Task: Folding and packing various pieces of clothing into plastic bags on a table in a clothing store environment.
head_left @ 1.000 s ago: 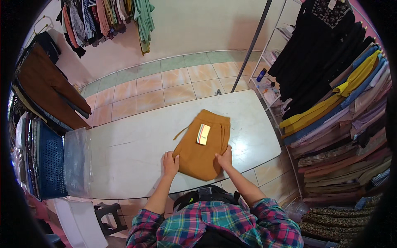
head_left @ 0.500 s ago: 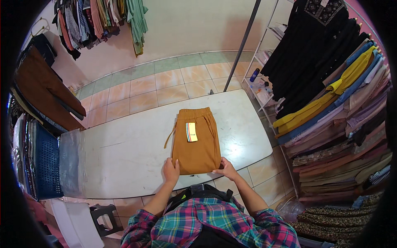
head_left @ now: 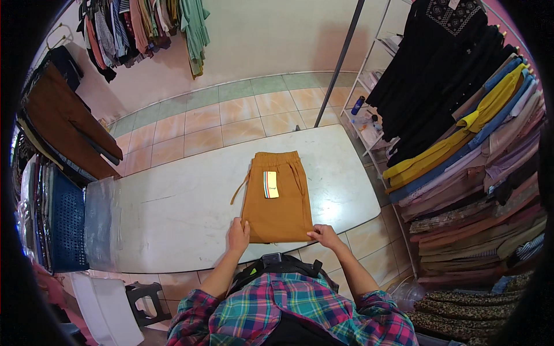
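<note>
A folded mustard-brown pair of trousers (head_left: 277, 202) lies flat on the white table (head_left: 173, 207), waistband away from me, with a yellow striped tag (head_left: 270, 184) on top and a drawstring trailing off its left side. My left hand (head_left: 238, 235) grips the near left corner of the fold. At the near right corner, my right hand (head_left: 325, 236) pinches the fabric edge. Both forearms come up from plaid sleeves at the lower edge.
Stacks of folded cloth and hanging garments (head_left: 473, 173) fill the right side. A metal pole (head_left: 340, 63) stands behind the table. A blue crate (head_left: 66, 225) and hanging clothes (head_left: 63, 115) sit at left; a small black stool (head_left: 144, 297) stands below the table.
The trousers turned from a diagonal lie to straight and were pulled nearer to me. Both hands slid back to the near corners of the fold.
</note>
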Action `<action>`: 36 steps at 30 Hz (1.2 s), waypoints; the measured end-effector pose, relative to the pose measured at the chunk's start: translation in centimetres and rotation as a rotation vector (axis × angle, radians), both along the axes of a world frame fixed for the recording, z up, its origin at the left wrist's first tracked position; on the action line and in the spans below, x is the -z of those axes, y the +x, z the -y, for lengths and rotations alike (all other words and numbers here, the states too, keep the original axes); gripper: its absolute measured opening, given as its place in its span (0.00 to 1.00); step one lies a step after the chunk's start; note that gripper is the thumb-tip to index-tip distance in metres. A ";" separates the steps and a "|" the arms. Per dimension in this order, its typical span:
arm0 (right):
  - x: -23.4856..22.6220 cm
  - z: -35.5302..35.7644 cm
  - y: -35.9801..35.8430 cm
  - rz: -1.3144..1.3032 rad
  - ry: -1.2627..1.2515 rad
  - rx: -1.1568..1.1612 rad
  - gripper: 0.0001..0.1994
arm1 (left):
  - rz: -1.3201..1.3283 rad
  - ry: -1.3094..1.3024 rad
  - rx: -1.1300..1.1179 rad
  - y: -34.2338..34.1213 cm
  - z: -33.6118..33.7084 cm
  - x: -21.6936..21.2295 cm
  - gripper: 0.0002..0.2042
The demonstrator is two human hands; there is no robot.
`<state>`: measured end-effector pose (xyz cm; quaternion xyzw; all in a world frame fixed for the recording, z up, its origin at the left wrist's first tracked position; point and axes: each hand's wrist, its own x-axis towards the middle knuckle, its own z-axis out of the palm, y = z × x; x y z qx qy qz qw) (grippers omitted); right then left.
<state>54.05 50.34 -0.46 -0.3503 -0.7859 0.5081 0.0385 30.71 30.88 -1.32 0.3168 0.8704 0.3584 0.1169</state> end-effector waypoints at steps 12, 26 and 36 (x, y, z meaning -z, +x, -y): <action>-1.1 2.9 -3.2 0.049 0.819 -0.449 0.36 | -0.588 -0.341 0.687 1.4 1.0 -2.6 0.37; 0.6 6.3 -7.5 0.097 0.882 -0.330 0.40 | -0.818 -0.524 0.676 -4.2 2.0 -1.3 0.35; 0.9 8.7 -8.5 0.116 0.791 0.011 0.49 | -0.398 -0.122 0.389 -11.9 16.0 -2.0 0.22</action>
